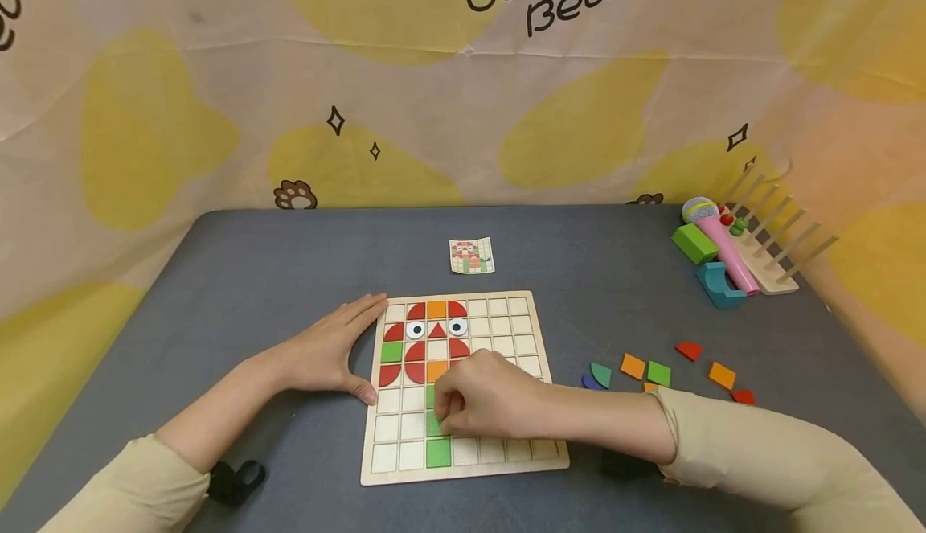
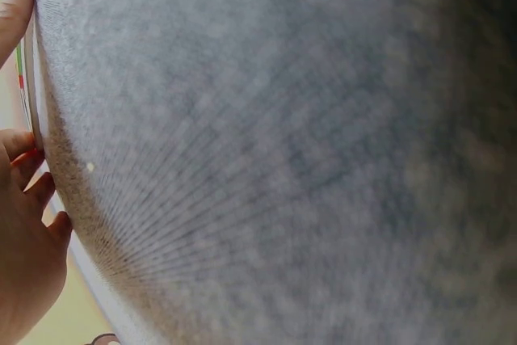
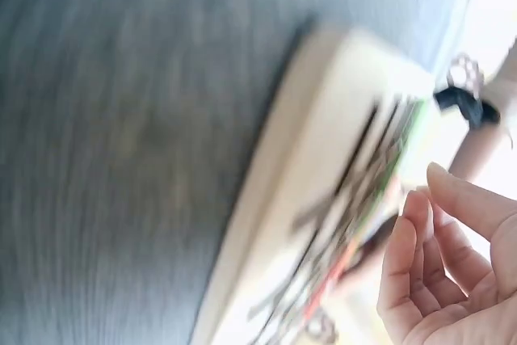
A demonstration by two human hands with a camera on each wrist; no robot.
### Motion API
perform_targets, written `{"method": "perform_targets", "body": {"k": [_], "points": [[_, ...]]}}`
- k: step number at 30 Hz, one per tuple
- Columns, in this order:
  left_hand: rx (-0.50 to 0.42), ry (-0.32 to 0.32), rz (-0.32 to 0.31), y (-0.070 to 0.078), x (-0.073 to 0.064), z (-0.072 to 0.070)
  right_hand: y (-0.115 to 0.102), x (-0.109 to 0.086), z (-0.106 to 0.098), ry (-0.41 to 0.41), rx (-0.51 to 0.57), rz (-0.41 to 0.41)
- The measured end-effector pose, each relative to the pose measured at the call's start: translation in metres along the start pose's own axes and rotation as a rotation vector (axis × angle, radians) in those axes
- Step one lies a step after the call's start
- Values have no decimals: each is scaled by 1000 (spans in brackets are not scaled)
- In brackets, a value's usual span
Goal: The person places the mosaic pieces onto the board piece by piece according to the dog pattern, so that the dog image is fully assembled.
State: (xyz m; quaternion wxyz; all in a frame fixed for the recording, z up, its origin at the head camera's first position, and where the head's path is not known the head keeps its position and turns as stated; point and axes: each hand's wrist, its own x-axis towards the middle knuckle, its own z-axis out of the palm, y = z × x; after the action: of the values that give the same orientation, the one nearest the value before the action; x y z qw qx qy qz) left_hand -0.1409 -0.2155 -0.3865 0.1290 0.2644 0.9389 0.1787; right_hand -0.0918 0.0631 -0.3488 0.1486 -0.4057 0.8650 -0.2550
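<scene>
A wooden grid board (image 1: pixel 463 478) lies on the table, with red, orange and green flat pieces and two round eye pieces set in its cells. My left hand (image 1: pixel 318 354) rests along the board's left edge, thumb and fingers spread. My right hand (image 1: pixel 492 396) is over the board's lower middle, fingers curled down beside a column of green square tiles (image 1: pixel 438 453). In the right wrist view the right hand (image 3: pixel 452 268) has its thumb tip close to the fingertips, and no piece shows between them. The hand partly hides the upper tiles of that column.
A small pattern card (image 1: pixel 472 256) lies beyond the board. Loose pieces, including an orange square (image 1: pixel 633 366) and a red quarter circle (image 1: pixel 689 351), lie to the right. A pink toy microphone (image 1: pixel 727 252), a green block (image 1: pixel 695 243), a teal arch (image 1: pixel 719 285) and a pegged rack (image 1: pixel 788 282) stand back right.
</scene>
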Motion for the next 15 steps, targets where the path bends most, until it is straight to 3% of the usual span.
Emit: {"method": "perform_targets", "body": {"k": [8, 15], "points": [[2, 2, -3, -1, 1, 1, 36, -6, -51, 172, 7, 117], [3, 6, -1, -1, 1, 2, 84, -27, -97, 243, 40, 279]]}}
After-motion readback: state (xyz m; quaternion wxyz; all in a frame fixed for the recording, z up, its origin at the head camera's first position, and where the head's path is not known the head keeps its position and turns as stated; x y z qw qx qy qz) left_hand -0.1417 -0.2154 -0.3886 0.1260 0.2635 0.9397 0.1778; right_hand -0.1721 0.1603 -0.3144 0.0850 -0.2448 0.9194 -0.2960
